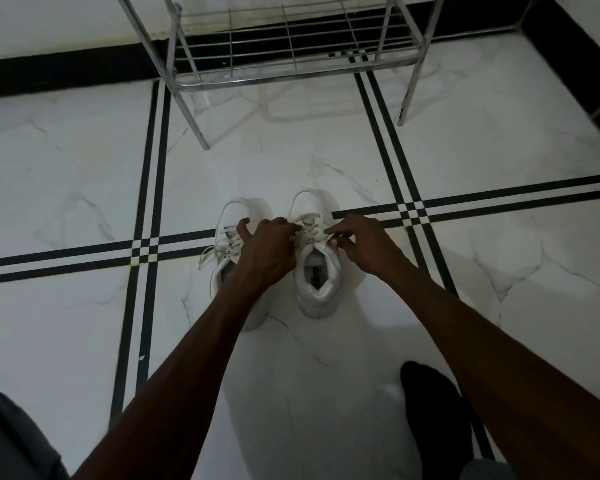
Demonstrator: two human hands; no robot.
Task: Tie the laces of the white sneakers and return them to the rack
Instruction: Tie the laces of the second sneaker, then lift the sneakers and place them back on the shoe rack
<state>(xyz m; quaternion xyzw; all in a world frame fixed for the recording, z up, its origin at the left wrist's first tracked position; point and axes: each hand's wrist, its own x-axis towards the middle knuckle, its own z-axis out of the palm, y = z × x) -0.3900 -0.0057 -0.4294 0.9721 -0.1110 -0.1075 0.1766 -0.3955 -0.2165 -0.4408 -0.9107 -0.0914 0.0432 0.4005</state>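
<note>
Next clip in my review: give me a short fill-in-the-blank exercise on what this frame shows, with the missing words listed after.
1. Both hands work the laces of the ____ sneaker of the pair.
2. The left sneaker has laces that lie ____.
3. The metal rack beyond the sneakers holds ____ shoes.
4. Both sneakers stand on the ____, toes toward the rack.

Missing words: right; loose (untied); no; floor

The left hand and right hand meet over the right sneaker.

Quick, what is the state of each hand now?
Left hand: closed on the laces of the right sneaker.
Right hand: pinching the same laces.
</note>
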